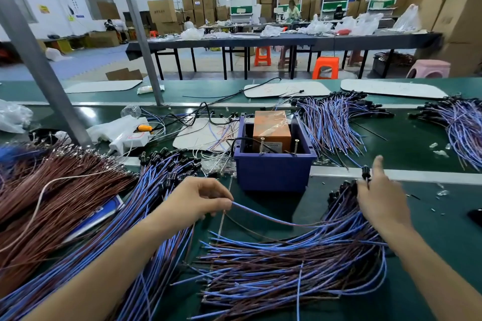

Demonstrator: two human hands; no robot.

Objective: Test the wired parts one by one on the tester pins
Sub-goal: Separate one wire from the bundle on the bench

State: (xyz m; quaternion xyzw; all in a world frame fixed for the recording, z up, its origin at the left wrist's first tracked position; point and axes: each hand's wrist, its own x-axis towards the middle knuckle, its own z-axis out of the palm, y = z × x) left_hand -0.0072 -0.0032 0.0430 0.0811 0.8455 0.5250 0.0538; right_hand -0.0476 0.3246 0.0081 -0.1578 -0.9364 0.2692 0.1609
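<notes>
A blue bin (273, 169) in the middle of the green bench holds an orange tester box (271, 127) with two upright metal pins (261, 145) at its front. My left hand (200, 196) pinches the bare ends of one blue-and-brown wired part (273, 219) in front of the bin. My right hand (378, 190) pinches the black head (365, 172) of that part above a pile of similar wired parts (300, 268), index finger raised.
More blue wired parts (146, 206) lie in a pile at the left beside brown wires (52, 190). Further bundles (336, 119) lie behind the bin and at the far right (461, 125). A grey post (39, 65) stands at the left. Tables, stools and cartons fill the background.
</notes>
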